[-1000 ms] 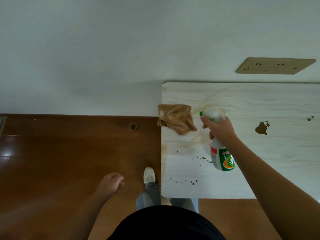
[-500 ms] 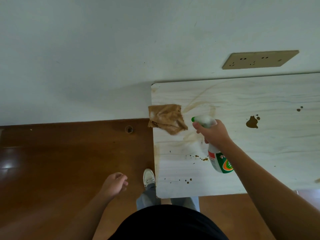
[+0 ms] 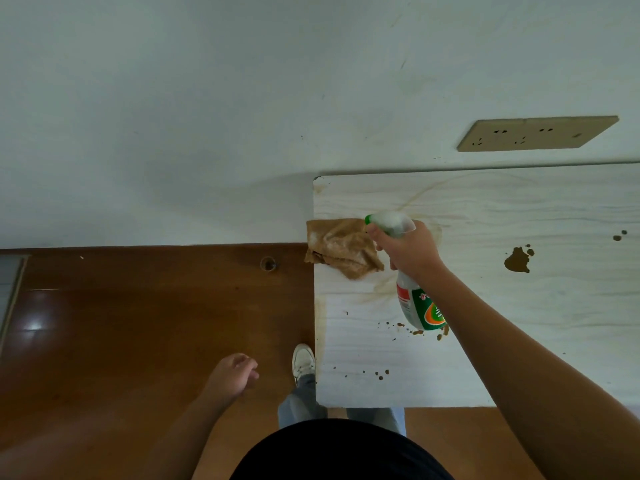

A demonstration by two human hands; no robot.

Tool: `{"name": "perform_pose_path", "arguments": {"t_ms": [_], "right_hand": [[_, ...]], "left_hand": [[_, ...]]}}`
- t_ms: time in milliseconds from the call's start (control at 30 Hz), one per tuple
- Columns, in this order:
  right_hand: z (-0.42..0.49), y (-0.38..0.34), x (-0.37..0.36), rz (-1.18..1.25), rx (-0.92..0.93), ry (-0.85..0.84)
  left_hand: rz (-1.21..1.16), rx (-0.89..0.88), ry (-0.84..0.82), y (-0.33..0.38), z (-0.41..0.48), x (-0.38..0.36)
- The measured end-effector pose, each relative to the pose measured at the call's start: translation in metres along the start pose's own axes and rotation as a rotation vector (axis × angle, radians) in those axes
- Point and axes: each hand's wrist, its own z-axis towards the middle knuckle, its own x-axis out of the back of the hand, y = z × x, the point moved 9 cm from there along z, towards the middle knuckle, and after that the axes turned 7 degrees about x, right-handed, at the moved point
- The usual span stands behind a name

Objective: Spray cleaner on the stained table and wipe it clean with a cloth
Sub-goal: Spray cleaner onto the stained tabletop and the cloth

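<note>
A white wood-grain table (image 3: 540,327) stands against the wall, marked with brown smears, small drops and a larger brown blot (image 3: 518,260) at the right. My right hand (image 3: 410,249) grips the neck of a white spray bottle (image 3: 417,306) with a green and orange label, its green-tipped nozzle pointing left over the table. A crumpled brown cloth (image 3: 341,247) lies at the table's left edge, just left of the nozzle. My left hand (image 3: 232,374) hangs over the floor with loosely curled fingers, holding nothing.
Brown wooden floor (image 3: 138,334) spreads left of the table. A beige socket strip (image 3: 535,133) is fixed on the wall above the table. My white shoe (image 3: 303,362) stands beside the table's left edge.
My right hand with the bottle has shifted slightly left, so the nozzle now overlaps the cloth's right edge. The camera view has tilted a little. The left hand barely moved.
</note>
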Motion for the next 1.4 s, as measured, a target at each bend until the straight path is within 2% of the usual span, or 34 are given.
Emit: {"name": "perform_pose_path", "arguments": {"t_ms": [200,333,567,933,1167,1400], "right_hand": [[0.000,0.016,0.016,-0.085,-0.087,0.068],[-0.006,0.037,0.027,-0.050,-0.125,0.089],[-0.025,0.053,0.021,-0.070,-0.172,-0.005],[0.015,-0.027,0.011,0.073,0.167,-0.042],[0.106,-0.095,0.000,0.072,0.282,-0.014],[0.140,-0.099,-0.022,0.093,0.301,-0.034]], "left_hand": [[-0.031,0.014,0.008,-0.003,0.003,-0.002],[-0.004,0.009,0.007,0.001,0.002,-0.005],[0.058,-0.024,-0.006,0.013,0.001,-0.007],[0.054,-0.059,0.003,0.023,-0.001,-0.001],[-0.038,-0.031,0.027,0.010,0.007,0.003],[-0.117,-0.034,0.060,-0.003,0.012,0.019]]}}
